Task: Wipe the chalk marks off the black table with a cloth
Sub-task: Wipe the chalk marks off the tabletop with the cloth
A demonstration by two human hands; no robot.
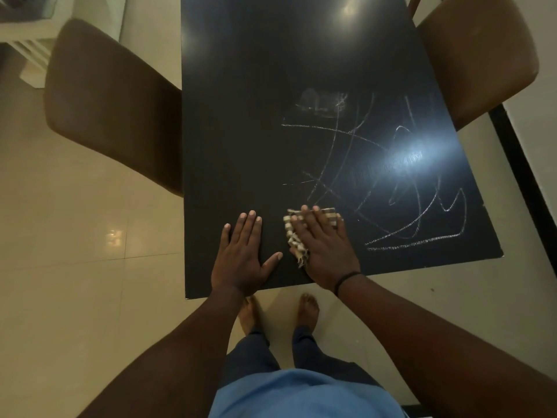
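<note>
We note the black table (241,116) running away from us, its surface matte with bright light glare beyond and to the right of the hands. Our left hand (241,257) lies flat on the near edge of the top, fingers straight and slightly spread, holding nothing. Just beside it, our right hand (324,251) presses flat on the checked cloth (294,236), fingers extended over it; the cloth shows past the fingertips and along the thumb side, bunched there with a frayed end. A dark band (346,280) circles the right wrist.

The chalk marks (401,188) lie beyond and to the right of the right hand: crossing lines, loops, and a long double stroke near the table's near right edge. A paler smudge sits farther out, above them. The surface around and beyond the left hand shows no chalk.

A brown chair (105,101) stands left of the left hand, another brown chair (476,55) far right. Cream floor tiles (75,236) surround the table; our bare feet (307,309) stand below its near edge.
</note>
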